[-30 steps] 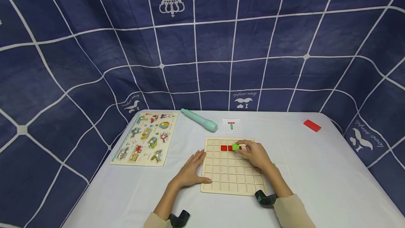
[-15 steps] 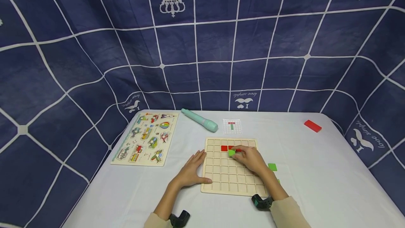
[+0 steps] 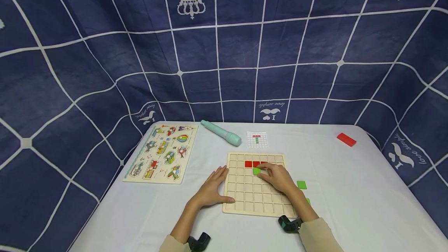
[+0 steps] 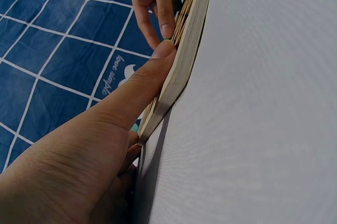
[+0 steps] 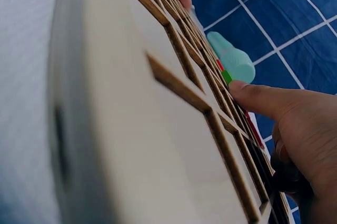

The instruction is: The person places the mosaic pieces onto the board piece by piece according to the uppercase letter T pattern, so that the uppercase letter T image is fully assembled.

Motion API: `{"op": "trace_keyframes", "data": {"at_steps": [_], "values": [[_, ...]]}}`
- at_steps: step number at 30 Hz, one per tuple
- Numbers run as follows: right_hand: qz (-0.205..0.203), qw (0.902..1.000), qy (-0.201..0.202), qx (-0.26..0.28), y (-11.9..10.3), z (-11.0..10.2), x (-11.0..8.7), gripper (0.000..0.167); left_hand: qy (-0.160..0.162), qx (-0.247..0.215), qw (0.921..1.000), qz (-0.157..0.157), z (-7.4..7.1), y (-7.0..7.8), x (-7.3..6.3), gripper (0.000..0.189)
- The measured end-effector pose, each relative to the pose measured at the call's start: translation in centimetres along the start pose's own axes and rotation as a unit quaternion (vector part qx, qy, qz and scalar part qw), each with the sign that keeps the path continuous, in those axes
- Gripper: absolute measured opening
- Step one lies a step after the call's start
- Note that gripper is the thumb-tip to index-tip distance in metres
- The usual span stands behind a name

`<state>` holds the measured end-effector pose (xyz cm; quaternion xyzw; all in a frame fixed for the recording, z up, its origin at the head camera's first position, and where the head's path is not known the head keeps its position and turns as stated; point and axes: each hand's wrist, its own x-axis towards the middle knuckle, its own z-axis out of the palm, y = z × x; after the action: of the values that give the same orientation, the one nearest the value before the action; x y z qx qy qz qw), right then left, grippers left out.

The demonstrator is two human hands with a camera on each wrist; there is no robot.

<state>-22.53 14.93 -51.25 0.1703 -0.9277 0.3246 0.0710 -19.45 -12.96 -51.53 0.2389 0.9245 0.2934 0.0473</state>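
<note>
A wooden grid board [image 3: 245,193] lies on the white table. My left hand [image 3: 210,189] rests spread at its left edge; in the left wrist view the thumb [image 4: 142,79] lies over the rim. My right hand [image 3: 280,177] pinches a small green square tile [image 3: 256,171] at a cell just below the middle of a row of red tiles [image 3: 248,164]. The rightmost red tile is partly covered by the fingers. From the right wrist, the green tile [image 5: 227,76] shows low among the grid ridges, a fingertip against it.
Loose green tiles [image 3: 301,184] lie right of the board, one partly behind the forearm. A red block [image 3: 346,139] sits farther right. Behind the board are a pattern card [image 3: 257,140] and a mint-green cylindrical object [image 3: 222,133]. A picture puzzle board [image 3: 161,154] lies at left.
My right hand has moved left and toward me, bringing the green tile from over the right part of the red row to just below its middle. The left hand stays in place.
</note>
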Motion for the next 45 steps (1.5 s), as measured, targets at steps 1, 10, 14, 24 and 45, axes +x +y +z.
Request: {"op": "trace_keyframes", "data": {"at_steps": [1, 10, 14, 24, 45], "values": [[0.000, 1.0000, 0.000, 0.000, 0.0, 0.0, 0.0, 0.029, 0.000, 0.000, 1.0000, 0.000, 0.0, 0.0, 0.0, 0.112], [0.000, 1.0000, 0.002, -0.001, 0.1, 0.0, -0.1, 0.030, 0.000, 0.000, 1.0000, 0.006, 0.0, 0.0, 0.0, 0.113], [-0.005, 0.9999, 0.008, 0.006, 0.1, 0.0, -0.2, 0.029, 0.003, 0.001, 1.0000, 0.006, 0.1, 0.0, 0.0, 0.113], [0.014, 0.9996, 0.012, 0.021, 0.9, -1.4, -1.8, 0.031, -0.001, -0.001, 1.0000, 0.003, 0.4, 0.2, 0.0, 0.112], [0.032, 0.9981, 0.048, -0.023, 6.6, -7.7, -8.2, 0.037, 0.004, 0.001, 1.0000, 0.006, 0.1, 0.0, 0.0, 0.113]]}}
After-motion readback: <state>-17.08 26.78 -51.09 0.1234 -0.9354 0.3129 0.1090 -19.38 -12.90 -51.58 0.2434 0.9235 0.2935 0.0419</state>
